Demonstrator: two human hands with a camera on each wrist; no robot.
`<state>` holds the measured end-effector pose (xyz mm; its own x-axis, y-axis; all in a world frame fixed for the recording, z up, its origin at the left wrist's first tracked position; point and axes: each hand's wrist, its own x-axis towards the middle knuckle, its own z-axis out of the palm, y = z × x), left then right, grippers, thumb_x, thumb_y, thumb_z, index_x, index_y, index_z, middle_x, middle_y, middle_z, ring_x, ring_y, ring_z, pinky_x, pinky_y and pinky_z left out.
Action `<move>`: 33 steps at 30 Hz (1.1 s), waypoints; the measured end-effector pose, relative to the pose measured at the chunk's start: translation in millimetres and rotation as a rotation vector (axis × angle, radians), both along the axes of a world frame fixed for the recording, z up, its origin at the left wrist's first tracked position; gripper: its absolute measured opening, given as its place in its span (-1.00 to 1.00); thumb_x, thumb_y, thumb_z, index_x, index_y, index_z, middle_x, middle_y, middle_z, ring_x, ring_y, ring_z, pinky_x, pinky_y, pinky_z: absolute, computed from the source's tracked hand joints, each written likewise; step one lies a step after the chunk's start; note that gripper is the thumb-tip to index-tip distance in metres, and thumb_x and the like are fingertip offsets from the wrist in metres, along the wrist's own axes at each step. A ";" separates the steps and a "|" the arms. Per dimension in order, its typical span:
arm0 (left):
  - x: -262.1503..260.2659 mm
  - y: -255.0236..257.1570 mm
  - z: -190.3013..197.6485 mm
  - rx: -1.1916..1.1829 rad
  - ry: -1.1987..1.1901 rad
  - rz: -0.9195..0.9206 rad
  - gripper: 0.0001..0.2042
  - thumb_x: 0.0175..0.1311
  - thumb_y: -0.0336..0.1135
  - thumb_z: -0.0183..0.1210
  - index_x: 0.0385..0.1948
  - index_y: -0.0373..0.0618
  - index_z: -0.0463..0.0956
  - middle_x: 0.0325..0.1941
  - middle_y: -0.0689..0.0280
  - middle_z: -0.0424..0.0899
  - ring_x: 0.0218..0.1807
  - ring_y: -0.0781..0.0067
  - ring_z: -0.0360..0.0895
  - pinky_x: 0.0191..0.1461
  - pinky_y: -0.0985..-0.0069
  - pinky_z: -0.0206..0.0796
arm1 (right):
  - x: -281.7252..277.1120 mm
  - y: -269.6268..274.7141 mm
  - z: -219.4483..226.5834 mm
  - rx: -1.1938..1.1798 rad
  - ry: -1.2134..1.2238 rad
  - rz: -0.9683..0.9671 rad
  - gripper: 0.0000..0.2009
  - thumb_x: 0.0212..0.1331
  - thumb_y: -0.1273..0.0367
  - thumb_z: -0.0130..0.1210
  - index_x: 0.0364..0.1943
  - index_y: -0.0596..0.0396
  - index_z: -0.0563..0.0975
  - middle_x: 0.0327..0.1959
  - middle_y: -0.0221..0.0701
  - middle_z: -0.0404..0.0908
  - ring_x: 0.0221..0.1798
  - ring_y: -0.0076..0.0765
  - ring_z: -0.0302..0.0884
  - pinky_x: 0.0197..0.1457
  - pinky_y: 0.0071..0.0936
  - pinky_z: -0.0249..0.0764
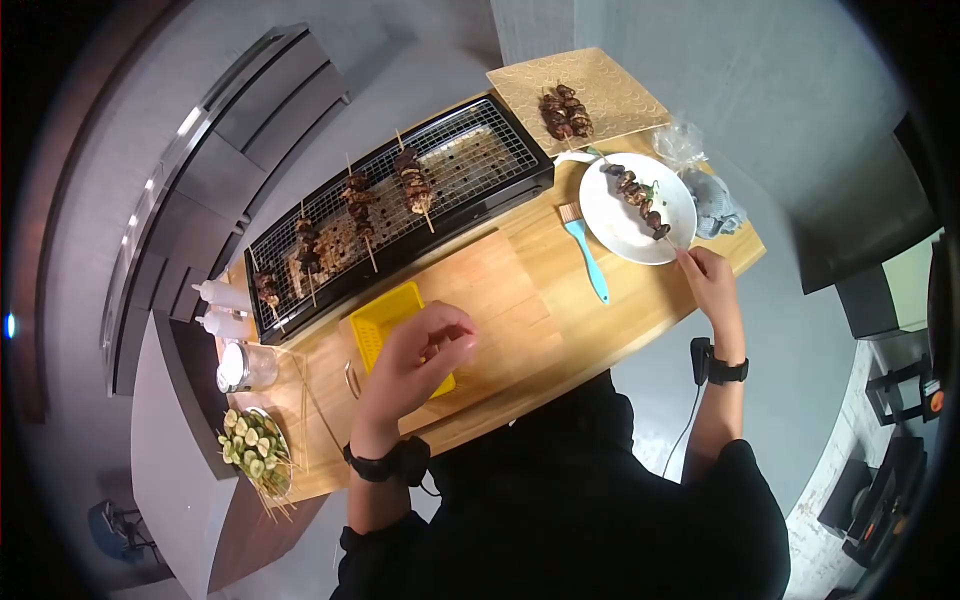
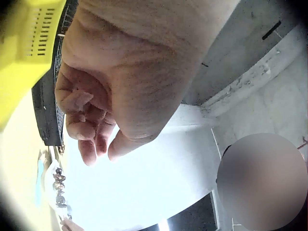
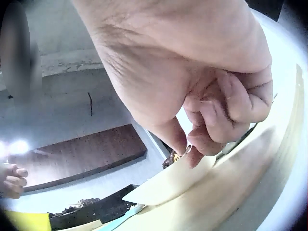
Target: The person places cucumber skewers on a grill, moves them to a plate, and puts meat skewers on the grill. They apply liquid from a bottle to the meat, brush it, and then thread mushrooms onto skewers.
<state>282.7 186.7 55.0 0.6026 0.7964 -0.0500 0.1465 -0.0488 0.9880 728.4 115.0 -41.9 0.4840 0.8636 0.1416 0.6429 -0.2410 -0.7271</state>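
My right hand [image 1: 712, 285] pinches the stick end of a meat skewer [image 1: 636, 196] at the near rim of a white plate [image 1: 606, 222]. The skewer's browned pieces lie across that plate. In the right wrist view, thumb and fingertips meet right at the plate's edge, and the curled fingers [image 3: 224, 110] hide most of the stick. Over a yellow plastic basket [image 1: 384, 312], my left hand [image 1: 410, 360] hovers with loosely curled fingers. Nothing shows between them in the left wrist view, where the basket [image 2: 29, 43] appears at upper left.
A black grill [image 1: 400, 250] with several meat skewers runs along the far side. Behind the plate, more skewers [image 1: 566, 112] lie on a gold tray [image 1: 625, 90]. A blue brush [image 1: 588, 258] lies left of the plate. Bottles [image 1: 222, 295], a jar [image 1: 250, 367] and vegetable skewers [image 1: 250, 440] stand left.
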 end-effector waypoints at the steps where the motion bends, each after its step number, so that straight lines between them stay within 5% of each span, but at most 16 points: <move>1: -6.2 -2.9 -1.5 -0.019 -0.036 0.028 -0.90 0.46 -0.40 0.23 -0.13 -0.19 0.54 -0.27 0.39 0.63 -0.25 0.68 0.57 -0.23 0.68 0.33 | 1.6 -0.3 -1.8 0.013 0.064 0.033 -0.69 0.41 0.21 0.19 -0.35 0.20 0.65 -0.60 -0.46 0.52 -0.53 -0.50 0.38 -0.40 -0.45 0.31; 6: -35.1 -16.5 5.8 -0.069 -0.008 0.108 -0.91 0.48 -0.44 0.19 -0.10 -0.19 0.52 -0.29 0.38 0.62 -0.25 0.67 0.56 -0.21 0.69 0.32 | -11.4 -10.3 16.9 0.012 0.593 0.041 -0.73 0.47 0.25 0.12 -0.38 0.09 0.63 -0.60 -0.74 0.33 -0.57 -0.74 0.14 -0.49 -0.62 0.03; 12: -64.3 -32.0 2.6 -0.120 -0.083 0.225 -0.93 0.49 -0.45 0.16 -0.12 -0.20 0.50 -0.31 0.39 0.61 -0.32 0.70 0.49 -0.30 0.70 0.19 | -16.9 -35.2 24.8 0.103 0.863 0.002 -0.77 0.50 0.27 0.06 -0.35 -0.02 0.58 -0.62 -0.78 0.20 -0.60 -0.83 -0.07 -0.53 -0.66 -0.17; 17: -81.0 -35.3 -5.9 -0.133 -0.139 0.295 -0.93 0.51 -0.42 0.14 -0.12 -0.20 0.50 -0.34 0.41 0.60 -0.33 0.72 0.45 -0.32 0.70 0.16 | -42.8 -15.0 40.5 0.158 0.942 0.147 -0.79 0.53 0.28 0.02 -0.31 -0.02 0.56 -0.59 -0.77 0.18 -0.59 -0.83 -0.05 -0.53 -0.68 -0.17; 25: -113.7 -40.2 -17.3 -0.120 -0.147 0.371 -0.93 0.52 -0.40 0.13 -0.14 -0.19 0.50 -0.37 0.43 0.60 -0.35 0.74 0.42 -0.31 0.71 0.17 | -128.5 103.3 66.1 0.073 0.984 0.356 -0.81 0.52 0.26 0.07 -0.27 -0.03 0.60 -0.60 -0.79 0.21 -0.60 -0.84 0.01 -0.55 -0.70 -0.11; 33: -149.7 -61.0 -31.7 -0.117 -0.116 0.495 -0.94 0.52 -0.42 0.11 -0.16 -0.18 0.51 -0.39 0.42 0.61 -0.40 0.74 0.38 -0.32 0.70 0.17 | -181.4 171.6 38.6 0.079 1.013 0.314 -0.81 0.49 0.26 0.12 -0.27 -0.01 0.63 -0.63 -0.80 0.20 -0.66 -0.84 -0.04 -0.62 -0.67 -0.13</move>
